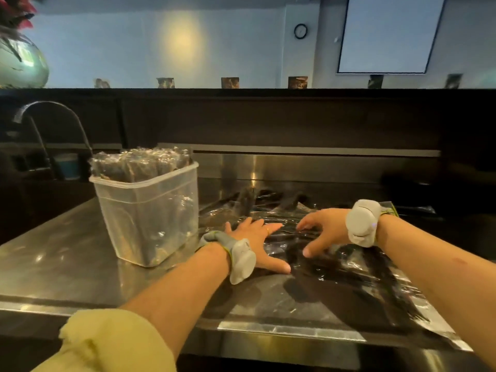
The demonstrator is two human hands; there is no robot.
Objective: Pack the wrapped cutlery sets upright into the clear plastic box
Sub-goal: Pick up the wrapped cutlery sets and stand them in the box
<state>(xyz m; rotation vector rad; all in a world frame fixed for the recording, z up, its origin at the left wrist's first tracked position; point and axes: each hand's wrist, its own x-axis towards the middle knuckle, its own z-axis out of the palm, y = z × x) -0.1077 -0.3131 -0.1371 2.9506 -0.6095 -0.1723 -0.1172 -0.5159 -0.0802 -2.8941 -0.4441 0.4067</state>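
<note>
Looking down, we saw a steel tabletop (67, 259) carrying the clear plastic box (161, 210) at centre left of the frame. Wrapped cutlery sets (142, 163) stood upright in it, packed toward its far side, their tops above the rim. Just right of the box, a loose pile (335, 264) of more wrapped sets lay flat on a clear plastic sheet (295, 328) that reached the tabletop's near edge at lower right. A curved faucet (53, 108) rose at the left edge, with a blue-topped tub (67, 165) beyond the box. A wall clock (300, 31) and a white screen (386, 33) hung at upper right.

Our left hand (257, 237) lay flat on the pile's left edge, close beside the box, its fingers (271, 227) straight and spread, pressing on the wrappers and gripping nothing. Our right hand (322, 229) sat over the middle of the pile, its fingers (308, 224) arched with the tips touching the wrappers and the thumb spread well apart, so nothing was closed between them. A grey-white band (361, 222) sat on each wrist, and a yellow sleeve (107, 342) was bunched at lower left.
</note>
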